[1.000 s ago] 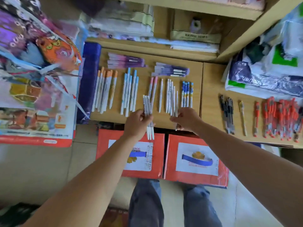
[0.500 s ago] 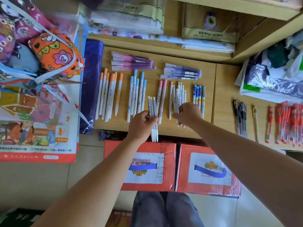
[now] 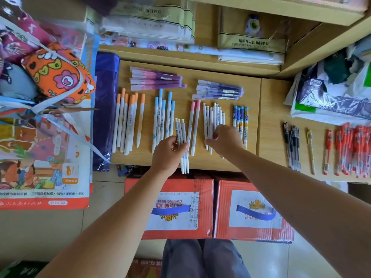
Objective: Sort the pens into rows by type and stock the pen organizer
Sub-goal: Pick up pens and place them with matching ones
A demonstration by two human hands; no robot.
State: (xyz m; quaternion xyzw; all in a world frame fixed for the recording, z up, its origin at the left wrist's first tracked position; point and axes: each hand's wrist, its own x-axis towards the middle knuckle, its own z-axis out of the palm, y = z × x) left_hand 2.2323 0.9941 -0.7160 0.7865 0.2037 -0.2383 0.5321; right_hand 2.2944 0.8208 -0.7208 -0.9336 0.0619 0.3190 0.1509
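Pens lie in sorted groups on a wooden shelf [image 3: 249,137]. From the left: orange-capped pens [image 3: 128,121], blue-capped pens [image 3: 163,115], two pink-capped pens [image 3: 194,121], plain white pens [image 3: 213,115] and blue patterned pens [image 3: 241,119]. My left hand [image 3: 167,153] grips a bundle of three white pens [image 3: 180,127], held upright between the blue and pink groups. My right hand [image 3: 224,140] lies over the lower part of the white pens with fingers curled on them. No pen organizer is visible.
Packs of pink pens [image 3: 156,79] and purple pens [image 3: 218,90] lie at the back. Black pens [image 3: 292,145], a yellow pen [image 3: 310,151] and red pens [image 3: 351,149] sit on the right shelf. Two red boxes [image 3: 212,207] stand below. Bags crowd the left.
My left hand with its three white pens has moved up and forward over the shelf. My right hand has moved forward onto the white pen group. The camera view shifted closer.
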